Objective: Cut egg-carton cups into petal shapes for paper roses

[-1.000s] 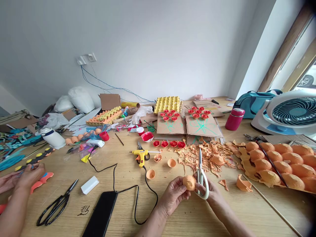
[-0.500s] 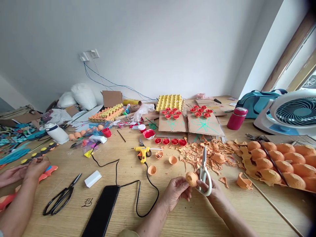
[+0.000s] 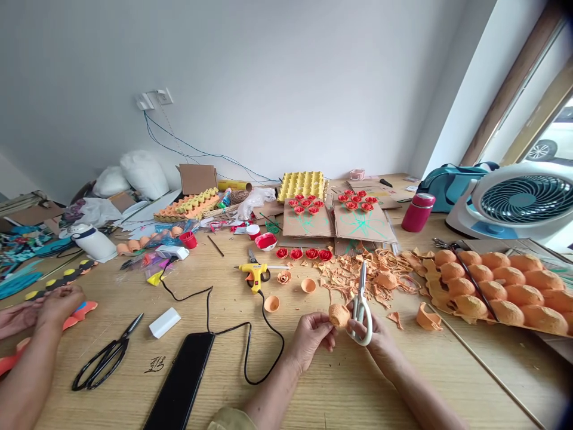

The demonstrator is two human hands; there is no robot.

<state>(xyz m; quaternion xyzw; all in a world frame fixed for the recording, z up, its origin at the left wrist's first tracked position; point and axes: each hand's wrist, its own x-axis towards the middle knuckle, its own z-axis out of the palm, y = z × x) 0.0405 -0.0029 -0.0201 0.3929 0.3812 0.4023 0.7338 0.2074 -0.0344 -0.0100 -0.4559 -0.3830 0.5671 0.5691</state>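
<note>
Between the thumb and fingers of my left hand (image 3: pixel 312 340) is an orange egg-carton cup (image 3: pixel 339 315), its rounded bottom facing me. My right hand (image 3: pixel 373 335) grips a pair of white-handled scissors (image 3: pixel 362 310), blades pointing up and away, just right of the cup. Right-hand fingertips are close to the cup; whether they touch it I cannot tell. Beyond my hands lie two loose cups (image 3: pixel 308 286), an orange carton rose (image 3: pixel 284 277) and a heap of orange scraps (image 3: pixel 367 272). A cut carton piece (image 3: pixel 428 317) rests to the right.
A yellow glue gun (image 3: pixel 253 275) trails a black cord near a phone (image 3: pixel 181 382). Black scissors (image 3: pixel 107 352) lie left, beside another person's hands (image 3: pixel 58 307). An orange egg tray (image 3: pixel 501 286), thin stick (image 3: pixel 487 367), fan (image 3: pixel 514 197) and red flask (image 3: pixel 418 212) occupy the right.
The whole view has shifted slightly, so things sit a little further left. My hands keep the same hold on the cup and the scissors.
</note>
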